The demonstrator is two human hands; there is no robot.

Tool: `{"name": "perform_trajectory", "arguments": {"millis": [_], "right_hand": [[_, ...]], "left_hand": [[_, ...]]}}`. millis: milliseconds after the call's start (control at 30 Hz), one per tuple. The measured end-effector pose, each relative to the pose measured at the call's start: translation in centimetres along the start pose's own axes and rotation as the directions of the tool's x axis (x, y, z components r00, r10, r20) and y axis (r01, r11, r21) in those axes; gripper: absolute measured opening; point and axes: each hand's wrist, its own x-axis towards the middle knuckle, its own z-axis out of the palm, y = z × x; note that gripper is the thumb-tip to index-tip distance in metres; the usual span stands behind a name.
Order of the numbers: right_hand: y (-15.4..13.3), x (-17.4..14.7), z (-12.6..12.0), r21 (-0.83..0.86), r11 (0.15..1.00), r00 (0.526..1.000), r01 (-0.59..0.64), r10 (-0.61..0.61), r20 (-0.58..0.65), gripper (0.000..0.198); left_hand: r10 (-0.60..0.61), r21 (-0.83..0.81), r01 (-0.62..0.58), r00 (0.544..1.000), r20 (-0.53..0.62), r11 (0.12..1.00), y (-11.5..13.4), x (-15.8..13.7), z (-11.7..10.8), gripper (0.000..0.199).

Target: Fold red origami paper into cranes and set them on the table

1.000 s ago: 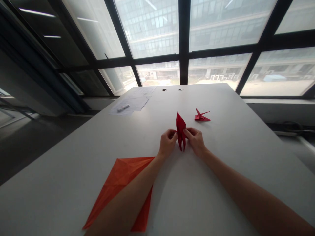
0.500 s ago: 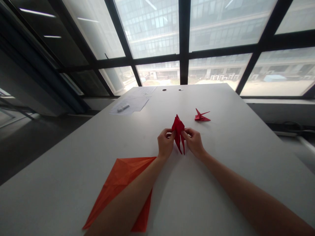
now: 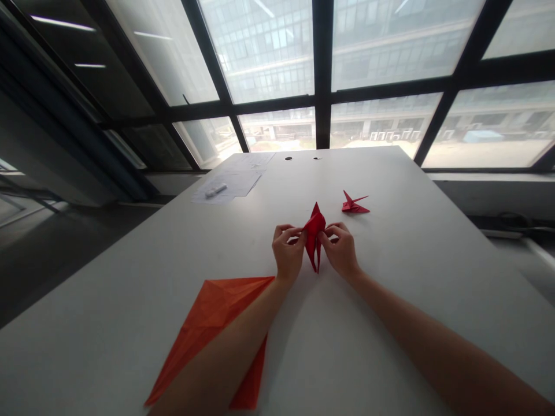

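Between my hands stands a folded piece of red origami paper (image 3: 315,231), with one point at the top and two narrow legs hanging down. My left hand (image 3: 289,248) pinches its left side between thumb and fingers. On the other side, my right hand (image 3: 340,247) grips the right edge the same way. A finished-looking red paper crane (image 3: 354,203) lies on the table just beyond my right hand. Under my left forearm is a creased orange-red sheet of paper (image 3: 212,309), partly covered by the arm.
The white table (image 3: 390,260) reaches to a wall of windows. White papers (image 3: 240,180) lie at its far left with a whitish, stick-like object (image 3: 215,190) on them. Two round holes (image 3: 288,158) are near the far edge. A dark blue curtain (image 3: 82,127) hangs at the left.
The red folded paper has turned slightly in my fingers, and its two legs are closer together. My left hand has shifted a little leftward. The crane and orange-red sheet stay put.
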Motion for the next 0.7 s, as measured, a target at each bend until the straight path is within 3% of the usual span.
{"name": "perform_trajectory", "arguments": {"millis": [267, 433, 533, 700], "right_hand": [[-0.7, -0.5, 0.0, -0.071, 0.987, 0.990, 0.141, -0.139, 0.026, 0.016], [-0.9, -0.7, -0.1, -0.134, 0.961, 0.969, 0.241, -0.233, 0.078, 0.018], [-0.8, -0.5, -0.3, -0.143, 0.965, 0.975, 0.221, -0.215, 0.059, 0.016], [0.1, 0.2, -0.5, -0.076, 0.994, 0.997, 0.077, -0.077, -0.006, 0.022]], "left_hand": [[0.047, 0.164, -0.054, 0.998, 0.045, 0.985, -0.5, 0.2, 0.0, 0.011], [0.002, 0.165, -0.023, 0.992, 0.126, 0.986, 0.0, 0.0, 0.2, 0.005], [-0.040, 0.144, 0.020, 0.990, 0.136, 0.989, 0.3, -0.1, 0.3, 0.006], [-0.083, 0.054, 0.078, 0.991, 0.109, 0.995, 0.0, 0.0, 0.4, 0.006]]}}
